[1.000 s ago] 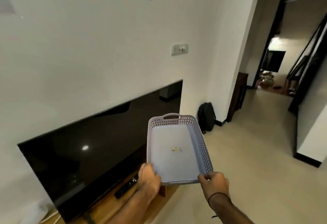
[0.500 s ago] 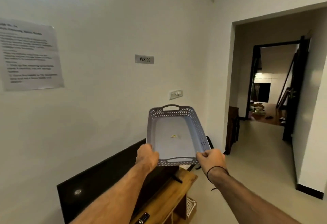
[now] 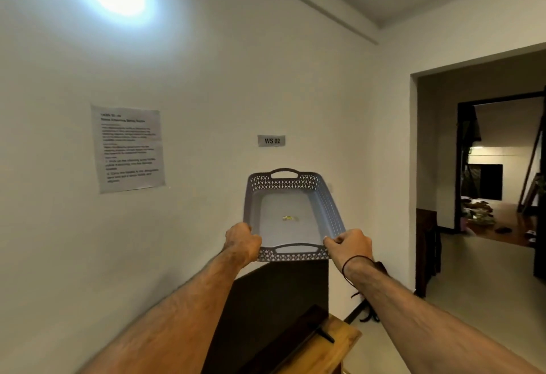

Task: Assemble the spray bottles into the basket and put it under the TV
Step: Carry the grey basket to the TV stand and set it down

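Left hand (image 3: 243, 244) and right hand (image 3: 348, 245) grip basket (image 3: 292, 214) near corners, held above TV (image 3: 274, 299).

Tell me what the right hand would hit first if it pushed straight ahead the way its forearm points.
Probably the wall. The right hand grips the near right corner of the basket, aimed forward, up and slightly left. The basket it carries would likely touch first, below the WS 02 sign; depth is hard to judge.

Grey basket (image 3: 326, 211) with diamond-perforated walls, black TV (image 3: 274, 299), honey-brown wooden stand (image 3: 331, 350), white wall (image 3: 206, 78).
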